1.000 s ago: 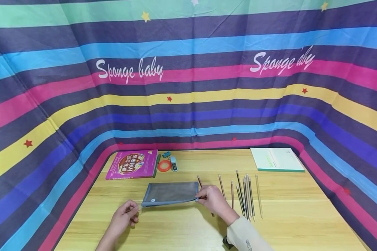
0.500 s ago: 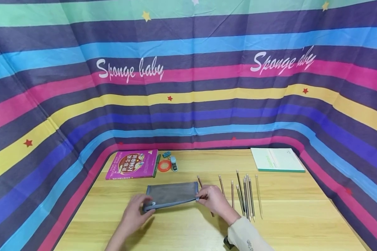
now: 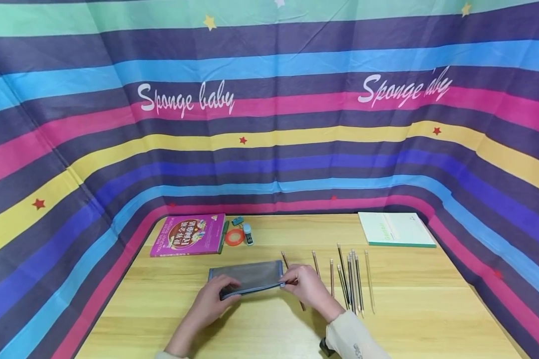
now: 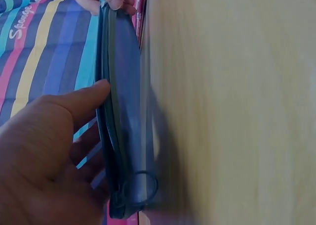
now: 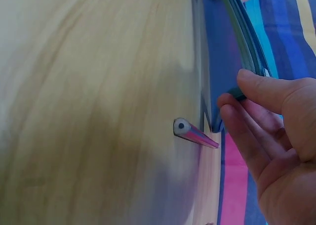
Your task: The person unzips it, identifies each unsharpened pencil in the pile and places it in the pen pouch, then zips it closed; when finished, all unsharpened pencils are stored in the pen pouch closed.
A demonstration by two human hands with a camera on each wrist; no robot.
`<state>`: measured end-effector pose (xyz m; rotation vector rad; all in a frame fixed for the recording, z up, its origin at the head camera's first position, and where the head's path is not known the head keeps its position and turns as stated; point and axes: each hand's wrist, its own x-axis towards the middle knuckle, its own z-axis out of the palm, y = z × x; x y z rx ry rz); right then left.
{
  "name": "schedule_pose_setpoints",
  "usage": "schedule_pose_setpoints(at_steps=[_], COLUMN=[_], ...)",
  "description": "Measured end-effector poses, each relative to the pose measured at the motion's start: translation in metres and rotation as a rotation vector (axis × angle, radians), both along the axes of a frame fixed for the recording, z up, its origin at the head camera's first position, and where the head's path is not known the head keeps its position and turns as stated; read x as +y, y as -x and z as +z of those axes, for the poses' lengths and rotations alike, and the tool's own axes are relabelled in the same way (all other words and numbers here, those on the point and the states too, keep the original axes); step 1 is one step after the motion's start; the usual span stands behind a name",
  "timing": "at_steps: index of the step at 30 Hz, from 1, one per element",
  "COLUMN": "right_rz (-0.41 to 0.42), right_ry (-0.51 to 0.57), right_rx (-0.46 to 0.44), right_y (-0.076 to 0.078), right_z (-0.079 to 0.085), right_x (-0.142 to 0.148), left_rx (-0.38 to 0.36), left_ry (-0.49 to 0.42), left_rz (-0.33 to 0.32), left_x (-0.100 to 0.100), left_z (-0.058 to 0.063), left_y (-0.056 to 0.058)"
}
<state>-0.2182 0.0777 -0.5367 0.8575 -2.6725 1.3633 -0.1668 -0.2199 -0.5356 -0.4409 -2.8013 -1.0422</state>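
Grey mesh pouch (image 3: 247,277): on tabletop (image 3: 408,319)
Hands: left hand (image 3: 210,301), right hand (image 3: 306,285) pinch opposite ends
Advice: keep it taut

On the light wooden table (image 3: 408,309), the left hand (image 3: 213,300) and right hand (image 3: 306,285) are gripping opposite ends of a flat grey mesh zip pouch (image 3: 250,275), beside a row of thin pencils (image 3: 351,279).
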Motion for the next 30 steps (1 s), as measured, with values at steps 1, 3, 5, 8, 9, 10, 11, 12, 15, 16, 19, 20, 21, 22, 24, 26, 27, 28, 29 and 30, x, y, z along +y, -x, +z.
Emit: schedule_pose_setpoints(at_steps=[1,3,5,8,9,10,11,12,15,16,19,20,21,22,24,26,27,28,29,30], right_rz=[0.000,0.000,0.001,0.004,0.003,0.003,0.006,0.007,0.010,0.010,0.002,-0.001,-0.005,-0.005,-0.009,-0.007,-0.006,-0.003,-0.002,0.000], right_ry=[0.000,-0.001,-0.001,0.002,0.003,0.004,0.006,0.007,0.011,0.012,0.017,0.019,0.019,0.018,0.013,0.008,0.005,0.001,-0.002,-0.004], right_rx=[-0.004,-0.005,0.000,0.014,0.020,0.019,0.022,0.023,0.019,0.016,0.002,-0.001,-0.003,0.001,0.004,0.007,0.006,0.006,-0.001,-0.005], right_y=[0.000,0.000,0.001,0.000,0.000,0.000,0.000,0.000,0.000,0.000,0.000,0.000,0.001,0.001,0.001,0.002,0.002,0.002,0.002,0.002], right_z=[0.000,0.001,0.001,0.001,0.002,0.002,0.002,0.003,0.003,0.003,0.002,0.002,0.002,0.002,0.001,0.000,-0.001,-0.001,-0.002,-0.002], right_x=[0.000,0.001,0.000,-0.001,-0.001,-0.001,-0.001,-0.001,-0.002,-0.002,-0.003,-0.003,-0.004,-0.004,-0.005,-0.005,-0.006,-0.006,-0.006,-0.006], left_rx=[-0.015,-0.047,-0.071,-0.098,-0.103,-0.109,-0.115,-0.123,-0.151,-0.163,-0.190,-0.201,-0.210,-0.216,-0.224,-0.228,-0.227,-0.226,-0.224,-0.221], left_ry=[-0.013,-0.032,-0.050,-0.067,-0.076,-0.088,-0.096,-0.111,-0.145,-0.156,-0.165,-0.166,-0.167,-0.167,-0.157,-0.140,-0.130,-0.117,-0.103,-0.092], left_rz=[-0.007,-0.016,-0.025,-0.033,-0.040,-0.046,-0.052,-0.060,-0.079,-0.085,-0.104,-0.109,-0.114,-0.118,-0.123,-0.124,-0.123,-0.123,-0.122,-0.124], left_x=[0.000,-0.001,-0.002,-0.002,-0.002,-0.002,-0.002,-0.002,-0.002,-0.003,-0.003,-0.002,-0.002,-0.002,-0.002,-0.002,-0.002,-0.002,-0.001,-0.001], left_z=[0.000,0.000,0.001,0.001,0.001,0.001,0.002,0.002,0.003,0.003,0.004,0.004,0.005,0.005,0.005,0.005,0.005,0.005,0.005,0.005], left_y=[0.000,0.001,0.002,0.003,0.004,0.004,0.004,0.005,0.005,0.006,0.007,0.008,0.008,0.009,0.009,0.010,0.010,0.010,0.011,0.011])
